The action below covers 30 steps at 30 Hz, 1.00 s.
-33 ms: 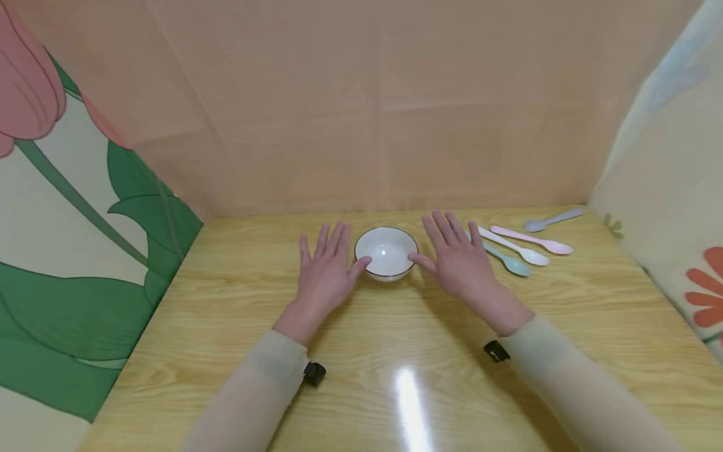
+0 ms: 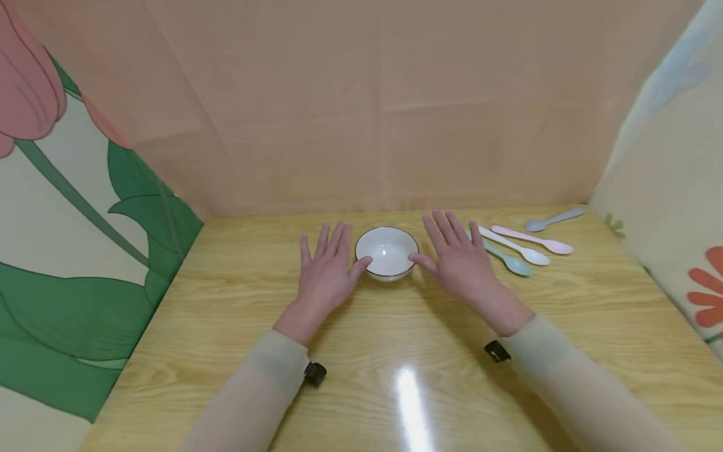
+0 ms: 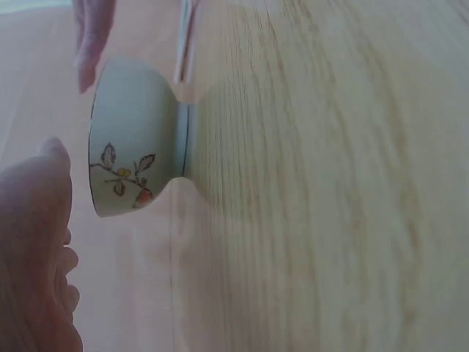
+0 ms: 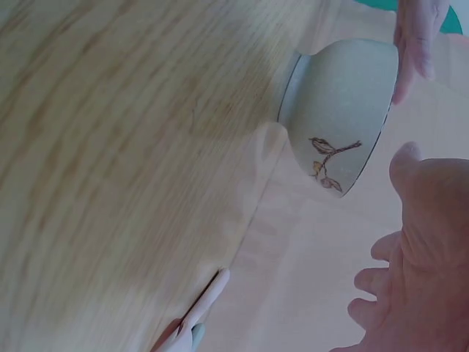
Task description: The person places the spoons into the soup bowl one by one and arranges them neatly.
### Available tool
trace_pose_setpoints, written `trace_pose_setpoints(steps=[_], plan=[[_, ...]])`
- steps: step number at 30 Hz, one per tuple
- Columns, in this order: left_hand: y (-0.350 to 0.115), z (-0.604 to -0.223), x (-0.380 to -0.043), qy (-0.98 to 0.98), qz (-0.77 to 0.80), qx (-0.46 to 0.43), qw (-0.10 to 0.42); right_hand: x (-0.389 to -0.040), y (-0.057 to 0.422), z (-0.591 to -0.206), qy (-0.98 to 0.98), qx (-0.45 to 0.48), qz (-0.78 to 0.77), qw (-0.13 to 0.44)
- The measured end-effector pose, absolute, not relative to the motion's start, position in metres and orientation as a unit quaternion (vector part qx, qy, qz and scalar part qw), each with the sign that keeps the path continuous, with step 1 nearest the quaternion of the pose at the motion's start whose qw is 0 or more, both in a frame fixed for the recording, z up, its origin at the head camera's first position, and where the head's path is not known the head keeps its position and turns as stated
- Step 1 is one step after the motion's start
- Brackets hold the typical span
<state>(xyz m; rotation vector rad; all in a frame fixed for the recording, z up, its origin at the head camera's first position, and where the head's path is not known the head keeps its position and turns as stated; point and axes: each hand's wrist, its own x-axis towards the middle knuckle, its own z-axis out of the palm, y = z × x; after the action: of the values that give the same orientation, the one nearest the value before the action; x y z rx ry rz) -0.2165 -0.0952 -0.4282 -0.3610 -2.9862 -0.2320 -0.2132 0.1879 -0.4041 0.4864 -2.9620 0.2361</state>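
A white bowl (image 2: 386,254) with a dark rim stands upright on the wooden table, between the two hands. Its outside carries a painted leafy twig, seen on the bowl (image 3: 135,147) in the left wrist view. To its left is my left hand (image 2: 326,273), palm down with fingers straight and spread, the thumb overlapping the rim in the head view. My right hand (image 2: 460,260) mirrors it on the right, thumb pointing inward. Both wrist views show the hands raised above rim height, and a gap separates the right thumb (image 4: 404,161) from the bowl. Neither hand holds anything.
Right of the right hand lie several spoons: a mint one (image 2: 516,267), a white one (image 2: 533,256), a pink one (image 2: 556,247) and a grey one (image 2: 536,225). The mint handle runs partly behind the right little finger. A fabric backdrop (image 2: 384,157) borders the table's far edge.
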Motion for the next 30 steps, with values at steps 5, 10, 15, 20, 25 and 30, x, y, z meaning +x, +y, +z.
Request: trace_pose_setpoints(steps=[5,10,15,20,25,30], plan=[[-0.0962,-0.4288,-0.2151,-0.987,-0.079,-0.123,0.07,-0.2135,0.1872,-0.4029,-0.981,0.164,0.079,0.06],[-0.0959,-0.4285,-0.2124,-0.985,-0.096,-0.123,0.067,-0.211,0.187,-0.4027,-0.981,0.168,0.081,0.057],[-0.095,-0.4281,-0.2106,-0.984,-0.114,-0.121,0.065,-0.2082,0.186,-0.4027,-0.978,0.174,0.097,0.059],[-0.0933,-0.428,-0.21,-0.98,-0.148,-0.117,0.061,-0.2083,0.1857,-0.4061,-0.976,0.18,0.1,0.067],[-0.0907,-0.428,-0.2115,-0.972,-0.196,-0.112,0.059,-0.2087,0.1833,-0.4061,-0.972,0.193,0.116,0.071],[-0.0873,-0.4287,-0.2143,-0.96,-0.251,-0.11,0.06,-0.209,0.1804,-0.4056,-0.968,0.199,0.14,0.057]])
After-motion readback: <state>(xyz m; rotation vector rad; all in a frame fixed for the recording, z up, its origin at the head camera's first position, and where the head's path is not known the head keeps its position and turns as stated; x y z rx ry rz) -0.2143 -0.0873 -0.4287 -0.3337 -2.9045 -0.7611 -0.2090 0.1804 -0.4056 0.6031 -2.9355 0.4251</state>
